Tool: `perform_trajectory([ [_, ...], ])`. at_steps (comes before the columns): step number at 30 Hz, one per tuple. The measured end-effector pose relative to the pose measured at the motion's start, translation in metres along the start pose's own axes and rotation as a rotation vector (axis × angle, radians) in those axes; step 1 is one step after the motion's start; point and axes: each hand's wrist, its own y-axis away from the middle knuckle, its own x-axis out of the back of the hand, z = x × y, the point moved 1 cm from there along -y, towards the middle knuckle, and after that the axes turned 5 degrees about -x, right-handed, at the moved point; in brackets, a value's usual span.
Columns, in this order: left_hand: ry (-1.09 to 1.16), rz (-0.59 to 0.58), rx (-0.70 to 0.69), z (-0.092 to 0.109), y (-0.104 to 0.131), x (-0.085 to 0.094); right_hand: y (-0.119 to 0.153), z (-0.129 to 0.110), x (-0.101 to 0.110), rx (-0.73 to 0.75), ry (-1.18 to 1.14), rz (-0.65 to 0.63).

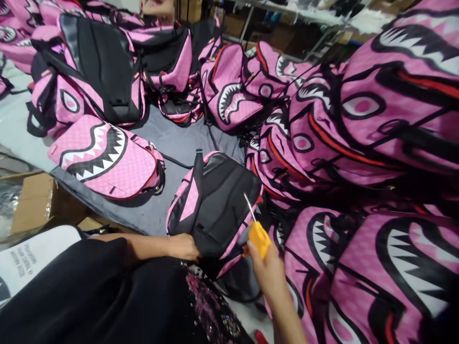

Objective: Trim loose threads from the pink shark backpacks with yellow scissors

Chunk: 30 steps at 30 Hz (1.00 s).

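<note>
A pink and black backpack (229, 191) lies on the grey cloth in front of me, its black padded back facing up. My left hand (184, 246) is closed at the near edge of this backpack, with the fingertips partly hidden against it. Above its right side, my right hand (263, 255) is wrapped around a tool with a yellow handle (260, 239) and a slim metal tip that points away from me. Exactly what kind of tool it is does not show. Close by on the left rests another pink backpack (107, 157) with a shark-mouth print.
Many shark-print backpacks (358, 110) are piled along the right. Several more, including one with its black back showing (103, 67), stand at the far side of the grey cloth (143, 210). An open cardboard box (32, 200) is at the left, below the cloth's edge.
</note>
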Motion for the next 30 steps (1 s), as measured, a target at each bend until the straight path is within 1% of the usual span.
perform_trajectory([
  [1, 0.023, 0.017, -0.049, 0.008, 0.009, 0.002, -0.010, -0.006, 0.001, 0.016, 0.091, -0.062],
  [2, 0.039, 0.058, -0.058, 0.015, 0.013, 0.004, -0.021, -0.011, 0.003, 0.014, 0.197, -0.107],
  [3, 0.045, 0.114, -0.005, 0.021, 0.012, 0.006, -0.031, -0.018, 0.004, 0.008, 0.310, -0.139],
  [4, 0.041, 0.168, 0.111, 0.025, 0.008, 0.007, -0.041, -0.025, 0.004, 0.006, 0.422, -0.153],
  [5, 0.036, 0.199, 0.272, 0.027, 0.000, 0.007, -0.049, -0.032, 0.004, 0.013, 0.526, -0.157],
  [6, 0.040, 0.202, 0.444, 0.026, -0.010, 0.006, -0.056, -0.041, 0.004, 0.038, 0.616, -0.160],
  [7, 0.061, 0.191, 0.586, 0.024, -0.019, 0.005, -0.062, -0.049, 0.004, 0.072, 0.690, -0.160],
  [8, 0.101, 0.182, 0.682, 0.020, -0.027, 0.005, -0.066, -0.056, 0.005, 0.108, 0.745, -0.157],
  [9, 0.166, 0.192, 0.735, 0.017, -0.030, 0.004, -0.070, -0.063, 0.005, 0.141, 0.783, -0.154],
  [10, 0.264, 0.218, 0.751, 0.015, -0.028, 0.004, -0.074, -0.068, 0.006, 0.170, 0.805, -0.148],
  [11, 0.403, 0.249, 0.734, 0.014, -0.021, 0.004, -0.076, -0.072, 0.008, 0.192, 0.817, -0.137],
  [12, 0.584, 0.270, 0.688, 0.016, -0.008, 0.003, -0.078, -0.074, 0.008, 0.208, 0.826, -0.123],
  [14, 1.020, 0.260, 0.581, 0.025, 0.030, 0.000, -0.078, -0.072, 0.008, 0.237, 0.849, -0.123],
  [15, 1.233, 0.247, 0.554, 0.032, 0.051, -0.003, -0.076, -0.069, 0.006, 0.256, 0.867, -0.154],
  [16, 1.420, 0.245, 0.560, 0.038, 0.071, -0.007, -0.073, -0.064, 0.003, 0.283, 0.887, -0.216],
  [18, 1.692, 0.314, 0.666, 0.046, 0.099, -0.015, -0.065, -0.056, -0.003, 0.357, 0.888, -0.403],
  [19, 1.784, 0.374, 0.745, 0.046, 0.106, -0.019, -0.061, -0.052, -0.005, 0.379, 0.864, -0.473],
  [20, 1.860, 0.424, 0.828, 0.044, 0.108, -0.022, -0.057, -0.051, -0.006, 0.381, 0.837, -0.493],
  [21, 1.925, 0.455, 0.908, 0.041, 0.106, -0.024, -0.053, -0.050, -0.006, 0.366, 0.811, -0.470],
  [22, 1.980, 0.466, 0.980, 0.036, 0.101, -0.026, -0.049, -0.052, -0.007, 0.344, 0.789, -0.438],
  [23, 2.022, 0.453, 1.047, 0.030, 0.095, -0.027, -0.044, -0.054, -0.007, 0.326, 0.769, -0.442],
  [24, 2.047, 0.430, 1.105, 0.024, 0.089, -0.027, -0.038, -0.057, -0.009, 0.326, 0.753, -0.509],
  [26, 2.041, 0.393, 1.181, 0.016, 0.078, -0.024, -0.023, -0.063, -0.012, 0.378, 0.681, -0.757],
  [27, 2.005, 0.385, 1.208, 0.014, 0.074, -0.021, -0.016, -0.066, -0.013, 0.405, 0.630, -0.818],
  [28, 1.949, 0.375, 1.223, 0.013, 0.071, -0.019, -0.012, -0.068, -0.013, 0.423, 0.587, -0.792],
  [30, 1.750, 0.372, 1.202, 0.019, 0.065, -0.013, -0.007, -0.071, -0.008, 0.420, 0.553, -0.609],
])
